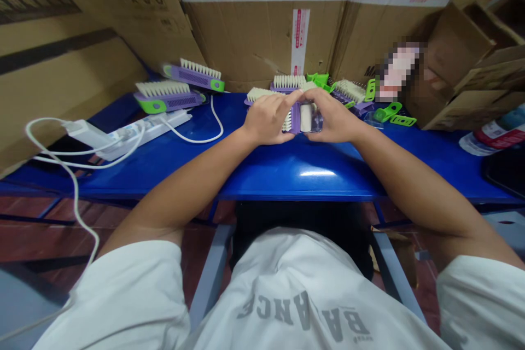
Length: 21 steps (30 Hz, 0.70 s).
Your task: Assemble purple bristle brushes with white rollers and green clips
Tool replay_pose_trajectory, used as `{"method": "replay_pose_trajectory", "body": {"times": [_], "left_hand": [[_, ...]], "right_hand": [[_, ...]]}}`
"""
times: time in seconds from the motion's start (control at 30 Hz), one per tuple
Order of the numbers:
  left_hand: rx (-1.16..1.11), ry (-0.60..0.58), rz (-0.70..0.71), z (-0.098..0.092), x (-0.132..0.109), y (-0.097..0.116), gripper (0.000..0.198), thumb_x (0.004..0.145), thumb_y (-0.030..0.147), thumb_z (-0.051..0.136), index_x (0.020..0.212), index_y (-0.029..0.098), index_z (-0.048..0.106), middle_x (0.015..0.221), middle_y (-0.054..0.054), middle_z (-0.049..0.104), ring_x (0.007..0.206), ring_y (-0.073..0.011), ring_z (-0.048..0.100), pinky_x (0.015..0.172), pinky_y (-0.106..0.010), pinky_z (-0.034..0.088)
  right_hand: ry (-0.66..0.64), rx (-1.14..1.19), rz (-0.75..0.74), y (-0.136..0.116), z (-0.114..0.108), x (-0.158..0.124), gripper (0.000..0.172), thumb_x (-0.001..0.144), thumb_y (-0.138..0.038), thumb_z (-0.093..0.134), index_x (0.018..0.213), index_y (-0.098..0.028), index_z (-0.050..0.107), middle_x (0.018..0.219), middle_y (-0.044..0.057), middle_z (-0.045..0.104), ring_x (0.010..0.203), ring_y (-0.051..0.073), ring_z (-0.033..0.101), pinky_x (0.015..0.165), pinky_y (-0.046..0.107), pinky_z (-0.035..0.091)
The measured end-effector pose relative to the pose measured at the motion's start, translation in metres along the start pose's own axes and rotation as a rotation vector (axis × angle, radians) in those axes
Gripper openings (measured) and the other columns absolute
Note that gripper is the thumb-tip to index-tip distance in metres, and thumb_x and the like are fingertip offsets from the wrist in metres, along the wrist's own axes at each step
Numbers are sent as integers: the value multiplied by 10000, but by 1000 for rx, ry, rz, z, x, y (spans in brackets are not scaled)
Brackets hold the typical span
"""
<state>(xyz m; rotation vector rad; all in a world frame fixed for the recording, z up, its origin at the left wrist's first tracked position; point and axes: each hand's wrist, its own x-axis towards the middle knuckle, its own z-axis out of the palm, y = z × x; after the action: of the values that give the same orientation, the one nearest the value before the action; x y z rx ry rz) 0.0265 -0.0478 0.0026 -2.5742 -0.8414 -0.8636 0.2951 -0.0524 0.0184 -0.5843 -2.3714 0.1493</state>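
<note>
Just above the frame's centre, a purple white-bristled brush [295, 121] lies between the left hand [267, 119] and right hand [334, 117], whose curled, partly closed fingers clasp its opposite sides.

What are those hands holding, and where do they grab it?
A purple brush and clear part: left hand at the bristled side, right hand at the clear side.

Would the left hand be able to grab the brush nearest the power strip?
Probably yes: just a thin cable seems to lie between the left hand and that front brush, but its held brush must go first.
</note>
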Motion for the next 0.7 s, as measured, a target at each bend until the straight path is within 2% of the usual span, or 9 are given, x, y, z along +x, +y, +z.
{"method": "replay_pose_trajectory", "body": {"times": [0.27,0.5,0.7], "left_hand": [[24,-13,21,0,0,0,977,854,418,744,1754,187,440,1440,-179,775,1344,-424,735,1161,-580,573],[20,-7,7,-1,1,1,954,862,445,745,1732,183,455,1432,-179,776,1337,-420,737,1157,-570,578],[8,32,41,6,0,-4,960,857,446,745,1721,151,447,1415,-187,768,1317,-424,741,1156,-575,565]], "right_hand": [[24,-14,19,-1,3,-1,855,732,-574,930,1478,-321,598,1451,127,660,1396,443,614,1260,694,490],[28,-19,13,0,4,-1,932,723,-553,942,1545,-314,572,1494,145,664,1412,452,618,1250,693,514],[37,-33,-28,6,7,-3,932,766,-537,909,1586,-298,537,1502,149,656,1409,445,615,1257,684,498]]}}
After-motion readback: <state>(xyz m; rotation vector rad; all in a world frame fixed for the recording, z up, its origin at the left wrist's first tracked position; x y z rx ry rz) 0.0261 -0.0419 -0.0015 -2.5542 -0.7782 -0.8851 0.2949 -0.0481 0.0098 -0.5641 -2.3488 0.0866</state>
